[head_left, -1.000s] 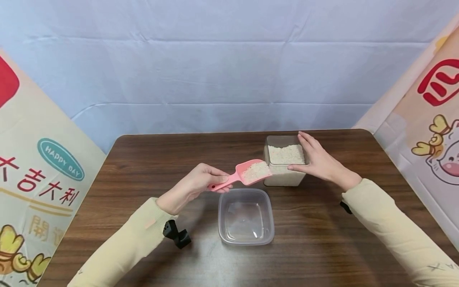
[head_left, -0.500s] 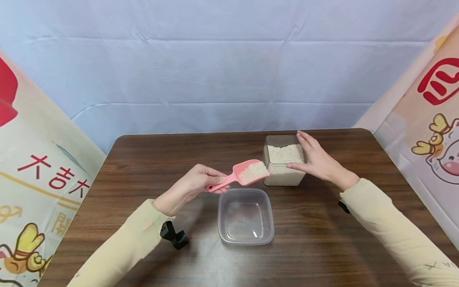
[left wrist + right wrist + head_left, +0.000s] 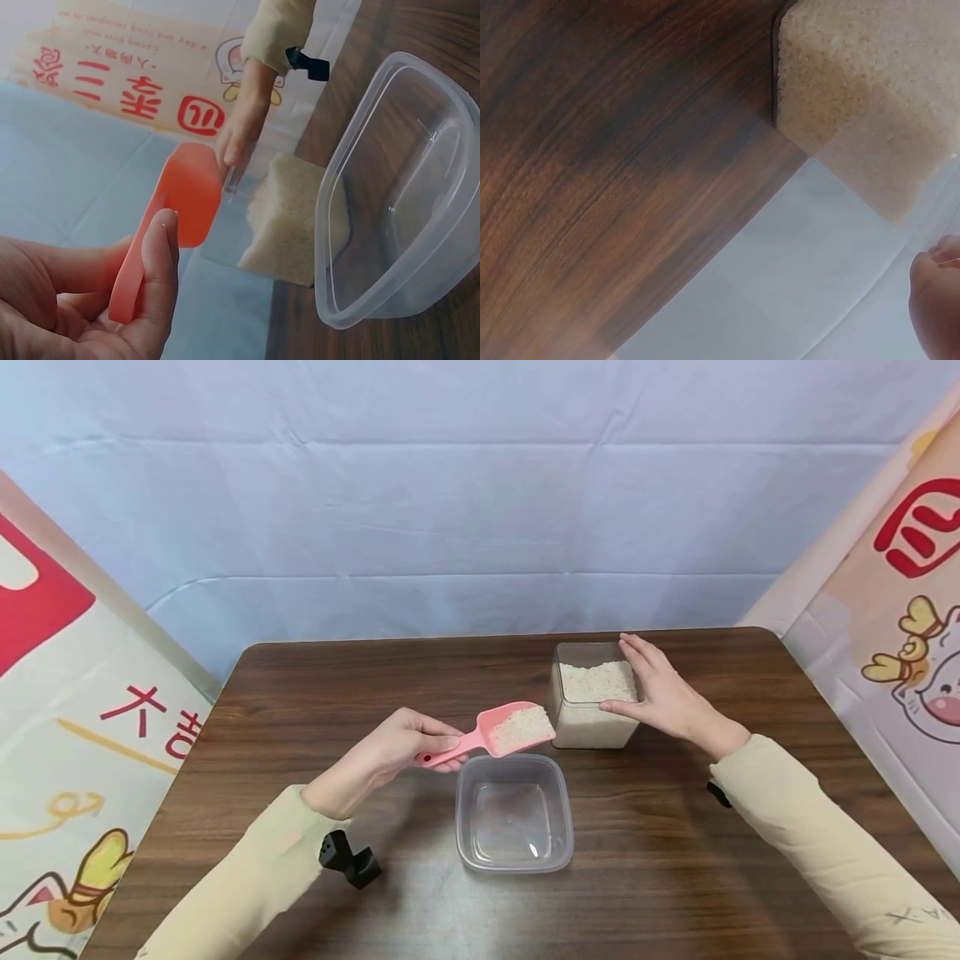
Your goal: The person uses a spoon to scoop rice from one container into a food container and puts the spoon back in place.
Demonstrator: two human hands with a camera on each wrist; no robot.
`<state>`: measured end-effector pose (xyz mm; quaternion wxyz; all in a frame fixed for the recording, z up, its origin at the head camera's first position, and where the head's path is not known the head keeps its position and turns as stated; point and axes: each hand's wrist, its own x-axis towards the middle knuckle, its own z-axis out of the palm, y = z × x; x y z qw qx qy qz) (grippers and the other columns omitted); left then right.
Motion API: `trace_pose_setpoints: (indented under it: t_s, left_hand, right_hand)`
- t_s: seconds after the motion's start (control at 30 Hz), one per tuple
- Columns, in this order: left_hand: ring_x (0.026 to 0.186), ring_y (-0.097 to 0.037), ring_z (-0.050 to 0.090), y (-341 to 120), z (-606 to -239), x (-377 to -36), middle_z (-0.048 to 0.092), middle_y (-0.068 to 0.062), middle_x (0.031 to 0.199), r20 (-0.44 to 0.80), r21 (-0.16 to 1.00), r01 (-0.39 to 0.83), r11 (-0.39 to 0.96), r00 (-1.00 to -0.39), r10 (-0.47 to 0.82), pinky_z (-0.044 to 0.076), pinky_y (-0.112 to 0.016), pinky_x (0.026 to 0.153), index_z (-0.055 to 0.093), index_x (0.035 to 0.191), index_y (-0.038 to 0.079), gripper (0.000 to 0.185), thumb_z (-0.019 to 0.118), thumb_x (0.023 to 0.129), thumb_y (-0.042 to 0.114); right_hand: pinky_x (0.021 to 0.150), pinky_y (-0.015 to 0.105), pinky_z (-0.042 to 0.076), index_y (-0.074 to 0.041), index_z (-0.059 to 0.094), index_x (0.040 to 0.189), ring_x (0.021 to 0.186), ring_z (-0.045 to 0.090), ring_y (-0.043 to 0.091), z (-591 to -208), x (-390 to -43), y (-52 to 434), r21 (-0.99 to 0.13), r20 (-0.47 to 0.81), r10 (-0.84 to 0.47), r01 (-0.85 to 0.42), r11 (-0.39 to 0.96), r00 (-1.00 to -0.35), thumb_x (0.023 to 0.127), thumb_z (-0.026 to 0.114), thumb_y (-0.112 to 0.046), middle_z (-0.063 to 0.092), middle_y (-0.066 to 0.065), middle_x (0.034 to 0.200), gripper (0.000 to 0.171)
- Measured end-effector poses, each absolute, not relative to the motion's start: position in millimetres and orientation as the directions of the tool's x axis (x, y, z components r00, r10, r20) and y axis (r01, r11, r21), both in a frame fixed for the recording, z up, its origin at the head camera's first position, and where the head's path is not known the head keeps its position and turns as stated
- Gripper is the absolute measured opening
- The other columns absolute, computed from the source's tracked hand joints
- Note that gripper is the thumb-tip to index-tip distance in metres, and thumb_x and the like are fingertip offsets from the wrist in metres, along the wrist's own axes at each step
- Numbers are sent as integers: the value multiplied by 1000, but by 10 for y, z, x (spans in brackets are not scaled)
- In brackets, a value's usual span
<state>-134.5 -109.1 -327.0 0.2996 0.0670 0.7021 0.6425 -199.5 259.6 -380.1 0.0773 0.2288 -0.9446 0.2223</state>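
Note:
My left hand (image 3: 405, 745) grips a pink scoop (image 3: 491, 720) by its handle, thumb on top. A heap of rice (image 3: 525, 725) lies in the scoop's bowl, which is held over the far rim of a clear square plastic container (image 3: 514, 860). In the left wrist view, the scoop (image 3: 199, 187) shows its underside and the container's wall (image 3: 390, 285) stands to the right. Beyond it, a tall clear canister (image 3: 592, 731) is filled with rice to below its rim. My right hand (image 3: 671, 702) spans the canister's right side, thumb along the near rim and fingers at the back corner.
Everything stands on a dark wood-grain table (image 3: 360, 672) with rounded far corners. A pale cloth (image 3: 450, 527) hangs behind it, and printed banners (image 3: 892, 635) flank both sides. A black wrist mount (image 3: 351, 860) juts from the left sleeve.
My left hand has drawn the loaded scoop leftward and slightly nearer, away from the canister. The right hand stays almost where it was on the canister. The left banner has shifted.

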Motion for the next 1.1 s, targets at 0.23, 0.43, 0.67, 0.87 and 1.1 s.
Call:
trace_pose_setpoints:
  t_s: [0.23, 0.43, 0.67, 0.87, 1.1]
  left_hand:
    - [67, -13, 65, -1151, -3261, -1315, 67, -14, 79, -330, 944, -270, 191, -808, 488, 57, -29, 71, 57, 109, -17, 26, 54, 87, -5]
    - [64, -11, 65, -1185, -3293, -1323, 66, -13, 77, -349, 937, -290, 195, -803, 484, 58, -29, 69, 56, 110, -19, 27, 53, 87, -5]
    - [62, -10, 65, -1194, -3313, -1326, 66, -14, 77, -374, 928, -318, 197, -801, 467, 58, -27, 66, 53, 111, -20, 27, 51, 88, -6]
    - [63, -11, 65, -1222, -3315, -1324, 67, -19, 81, -371, 928, -309, 208, -802, 468, 57, -34, 72, 53, 111, -20, 27, 52, 88, -5]
    - [65, -12, 66, -1276, -3315, -1323, 67, -19, 82, -357, 933, -286, 217, -800, 483, 57, -33, 71, 54, 110, -20, 28, 53, 88, -4]
  right_hand:
    - [108, 49, 23, 6, 28, 139, 133, 19, 33, -3823, -2005, 2612, -373, 276, -410, -490, 788, -869, 72, 73, -44, 24, 17, 145, 94]
    - [107, 50, 24, 5, 32, 138, 133, 20, 33, -3832, -2008, 2614, -366, 290, -415, -500, 785, -863, 72, 73, -44, 27, 16, 143, 91]
    - [108, 49, 23, 4, 32, 138, 132, 21, 35, -3834, -2014, 2609, -347, 317, -427, -522, 779, -847, 72, 73, -44, 30, 16, 142, 90]
    - [109, 48, 23, 4, 33, 137, 132, 21, 35, -3838, -2015, 2605, -340, 327, -430, -529, 777, -841, 73, 73, -44, 31, 16, 141, 90]
    - [108, 47, 23, 5, 34, 137, 132, 22, 35, -3832, -2011, 2595, -329, 339, -436, -539, 775, -834, 73, 73, -43, 32, 17, 141, 89]
